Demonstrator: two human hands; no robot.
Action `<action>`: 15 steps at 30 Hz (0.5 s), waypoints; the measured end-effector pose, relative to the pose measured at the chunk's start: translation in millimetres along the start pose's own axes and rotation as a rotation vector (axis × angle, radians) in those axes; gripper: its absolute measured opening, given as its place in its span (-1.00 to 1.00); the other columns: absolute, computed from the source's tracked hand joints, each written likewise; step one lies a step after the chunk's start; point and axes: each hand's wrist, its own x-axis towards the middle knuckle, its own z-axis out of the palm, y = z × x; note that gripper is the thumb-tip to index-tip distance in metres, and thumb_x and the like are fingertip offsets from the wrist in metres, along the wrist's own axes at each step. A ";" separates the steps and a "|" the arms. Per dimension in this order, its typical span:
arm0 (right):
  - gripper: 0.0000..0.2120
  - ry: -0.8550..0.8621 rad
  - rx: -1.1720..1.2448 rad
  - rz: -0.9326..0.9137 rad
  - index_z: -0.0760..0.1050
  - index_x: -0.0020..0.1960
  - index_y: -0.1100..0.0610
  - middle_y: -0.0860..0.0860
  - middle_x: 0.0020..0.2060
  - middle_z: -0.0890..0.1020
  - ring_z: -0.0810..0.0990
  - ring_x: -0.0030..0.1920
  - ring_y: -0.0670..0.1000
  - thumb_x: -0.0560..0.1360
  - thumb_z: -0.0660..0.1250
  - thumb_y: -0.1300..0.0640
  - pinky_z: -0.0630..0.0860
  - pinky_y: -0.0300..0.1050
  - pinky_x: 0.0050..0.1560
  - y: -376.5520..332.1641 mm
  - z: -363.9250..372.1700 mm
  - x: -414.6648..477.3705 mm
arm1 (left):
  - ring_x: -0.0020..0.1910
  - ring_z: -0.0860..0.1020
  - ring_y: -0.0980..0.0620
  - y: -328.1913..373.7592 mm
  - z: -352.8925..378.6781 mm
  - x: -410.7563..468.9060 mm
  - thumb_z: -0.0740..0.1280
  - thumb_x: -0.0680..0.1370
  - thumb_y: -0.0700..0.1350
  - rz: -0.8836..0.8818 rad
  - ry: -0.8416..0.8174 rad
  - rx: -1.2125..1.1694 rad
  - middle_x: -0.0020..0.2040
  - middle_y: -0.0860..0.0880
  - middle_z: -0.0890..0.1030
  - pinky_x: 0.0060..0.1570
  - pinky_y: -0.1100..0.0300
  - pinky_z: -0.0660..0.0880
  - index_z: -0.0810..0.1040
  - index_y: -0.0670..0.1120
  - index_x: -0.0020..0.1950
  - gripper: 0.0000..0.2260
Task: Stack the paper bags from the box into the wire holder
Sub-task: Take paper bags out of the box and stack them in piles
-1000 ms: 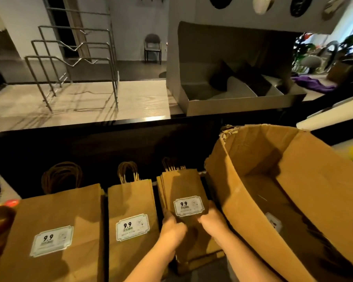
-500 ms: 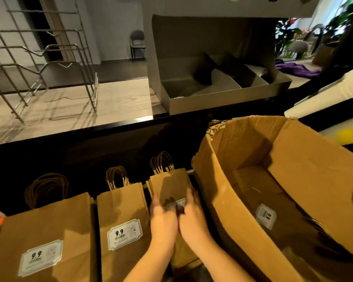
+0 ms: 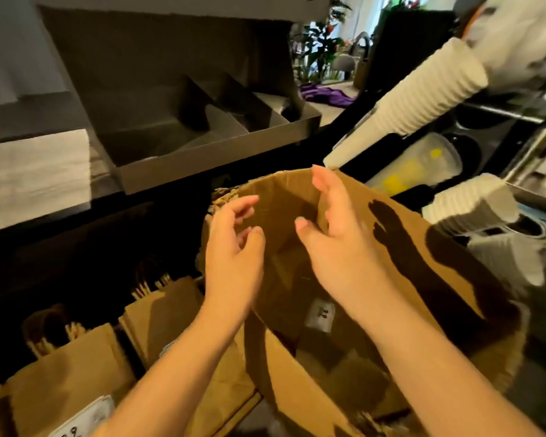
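Observation:
A large open cardboard box (image 3: 448, 279) fills the right half of the view. Inside it lies a brown paper bag with a white label (image 3: 320, 313). My left hand (image 3: 234, 250) and my right hand (image 3: 338, 241) hover over the box's opening, fingers relaxed and loosely spread, holding nothing. Stacks of brown paper bags (image 3: 67, 370) with twisted handles stand at the lower left; a narrower stack (image 3: 167, 310) stands beside the box. The wire holder is out of view.
A grey divided tray (image 3: 208, 162) sits on the counter (image 3: 35, 171) above the bags. Stacked white paper cups (image 3: 423, 99) lie at the upper right, more cups (image 3: 473, 206) below them. A clear plastic container (image 3: 423, 165) lies behind the box.
Both hands left the narrow bag stack and rose to the right over the box opening. The view swung right, so the wire holder dropped out of sight.

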 end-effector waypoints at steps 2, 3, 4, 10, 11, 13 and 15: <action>-0.44 -0.030 -0.105 0.054 0.06 0.48 -0.20 -0.18 0.47 0.18 0.22 0.43 -0.08 0.59 0.21 0.12 0.19 -0.24 0.26 19.5 -14.9 19.1 | 0.24 0.40 0.21 -1.3 11.1 13.8 0.24 0.56 -0.24 -0.020 -0.075 0.149 0.27 0.07 0.44 0.17 0.31 0.41 0.42 0.10 0.26 -0.67; -0.45 -0.041 -0.169 0.083 0.08 0.47 -0.18 -0.13 0.47 0.20 0.25 0.42 -0.03 0.58 0.22 0.11 0.23 -0.18 0.26 33.1 -22.2 28.8 | 0.22 0.40 0.20 -3.9 19.4 21.7 0.25 0.56 -0.23 -0.023 -0.131 0.220 0.27 0.06 0.43 0.12 0.31 0.41 0.42 0.09 0.27 -0.66; -0.46 -0.060 -0.250 0.105 0.12 0.47 -0.15 -0.10 0.45 0.21 0.27 0.40 0.00 0.58 0.24 0.10 0.28 -0.15 0.24 48.7 -28.0 38.8 | 0.21 0.41 0.18 -7.1 27.4 29.0 0.26 0.55 -0.21 -0.024 -0.188 0.299 0.28 0.05 0.43 0.09 0.28 0.42 0.43 0.10 0.27 -0.67; -0.46 -0.367 -0.748 0.278 0.25 0.45 0.02 0.04 0.43 0.26 0.27 0.42 0.08 0.52 0.30 -0.02 0.32 0.00 0.35 135.4 -42.1 89.3 | 0.03 0.48 0.12 -18.8 61.9 74.3 0.27 0.56 -0.13 -0.028 -0.530 0.575 0.32 0.01 0.42 -0.08 0.28 0.44 0.43 0.07 0.31 -0.68; -0.46 -0.477 -0.777 0.298 0.27 0.44 0.05 0.07 0.40 0.33 0.34 0.38 0.07 0.52 0.31 -0.02 0.37 -0.03 0.31 147.7 -41.2 97.1 | 0.02 0.50 0.09 -21.5 69.3 83.3 0.26 0.56 -0.15 -0.046 -0.562 0.590 0.30 -0.01 0.44 -0.10 0.26 0.47 0.44 0.06 0.31 -0.68; -0.47 -0.694 -0.792 0.357 0.29 0.44 0.09 0.07 0.35 0.42 0.43 0.29 0.07 0.52 0.31 0.00 0.43 -0.07 0.23 164.8 -35.2 106.3 | 0.02 0.52 0.06 -30.2 80.5 97.6 0.24 0.56 -0.20 -0.085 -0.608 0.643 0.27 -0.01 0.47 -0.11 0.23 0.49 0.45 0.04 0.31 -0.67; -0.50 -0.853 -0.841 0.412 0.27 0.43 0.18 0.11 0.27 0.47 0.49 0.19 0.09 0.55 0.27 0.05 0.47 -0.07 0.14 183.6 -25.6 109.2 | 0.16 0.49 0.01 -41.6 88.6 109.1 0.22 0.55 -0.24 -0.122 -0.623 0.716 0.27 -0.02 0.48 -0.03 0.23 0.46 0.45 0.02 0.31 -0.65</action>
